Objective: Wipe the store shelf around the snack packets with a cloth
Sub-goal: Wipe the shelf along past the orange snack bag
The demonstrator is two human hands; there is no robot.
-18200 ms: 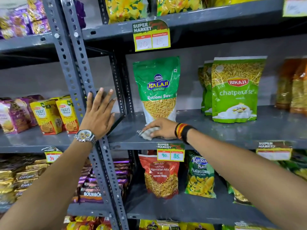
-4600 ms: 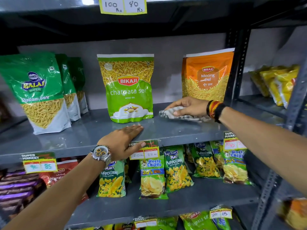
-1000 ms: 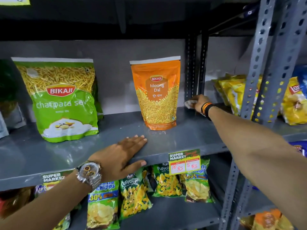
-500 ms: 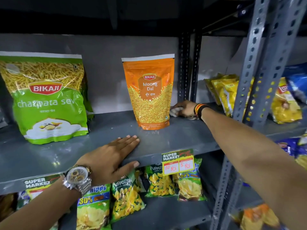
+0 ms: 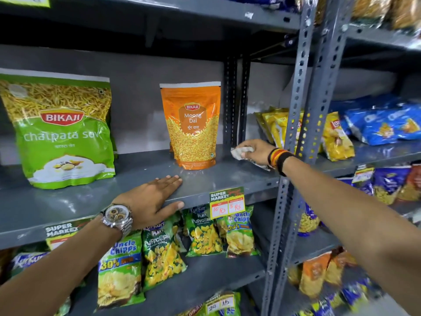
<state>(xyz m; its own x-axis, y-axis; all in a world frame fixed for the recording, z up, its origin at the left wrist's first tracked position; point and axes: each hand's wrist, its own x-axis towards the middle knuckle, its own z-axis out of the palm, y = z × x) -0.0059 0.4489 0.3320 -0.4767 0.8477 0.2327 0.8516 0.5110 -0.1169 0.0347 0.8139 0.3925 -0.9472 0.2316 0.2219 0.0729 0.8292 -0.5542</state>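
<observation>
A grey metal shelf carries an upright orange Moong Dal packet and, to its left, a large green Chatpata Sev packet. My right hand holds a crumpled pale cloth at the shelf's right end, just right of the orange packet and beside the rear upright post. My left hand lies flat, palm down, on the shelf's front edge, fingers together, thumb over the lip. A watch sits on that wrist.
Perforated grey uprights stand to the right of my right hand. Yellow packets and blue packets fill the neighbouring bay. Chip bags hang below, behind a price tag. Another shelf lies overhead.
My right hand with the cloth has shifted slightly right and forward from behind the orange packet's edge. My left hand keeps its place on the shelf edge.
</observation>
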